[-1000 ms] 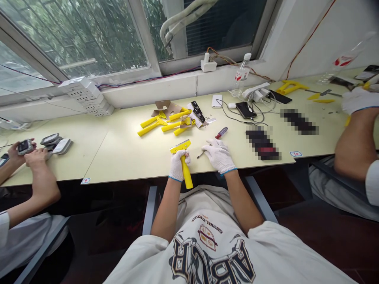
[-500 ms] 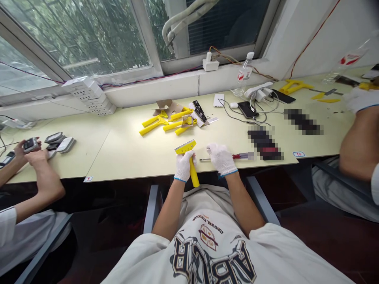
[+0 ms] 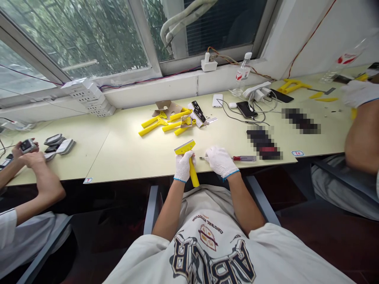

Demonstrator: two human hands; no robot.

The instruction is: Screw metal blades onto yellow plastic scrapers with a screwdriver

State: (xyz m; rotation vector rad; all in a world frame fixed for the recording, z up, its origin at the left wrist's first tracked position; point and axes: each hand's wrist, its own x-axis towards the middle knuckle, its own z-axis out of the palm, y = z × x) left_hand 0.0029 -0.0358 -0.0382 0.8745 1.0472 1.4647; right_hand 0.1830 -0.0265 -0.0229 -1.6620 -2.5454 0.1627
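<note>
My left hand (image 3: 182, 166), in a white knit glove with a blue cuff, is closed around a yellow scraper (image 3: 193, 176). The scraper's wide head with its metal blade edge points up and away from me, and its handle slants down past the table edge. Beside it, my gloved right hand (image 3: 221, 161) is closed over the shaft of a screwdriver (image 3: 245, 158) that lies flat on the table. The red and clear handle shows right of the hand, the dark tip left of it. My fingertips are partly hidden.
Several yellow scrapers (image 3: 152, 127) lie by an opened cardboard box (image 3: 169, 108) and a black-and-white package (image 3: 197, 113). A phone (image 3: 246, 110), cables, a power bank (image 3: 217, 100) and a bottle (image 3: 242, 74) stand farther right. People sit at work on both sides.
My right hand has shifted slightly left and lower along the screwdriver, its fingers now nearer the tip. The screwdriver has slid a little right. My left hand and the scraper stay about where they were.
</note>
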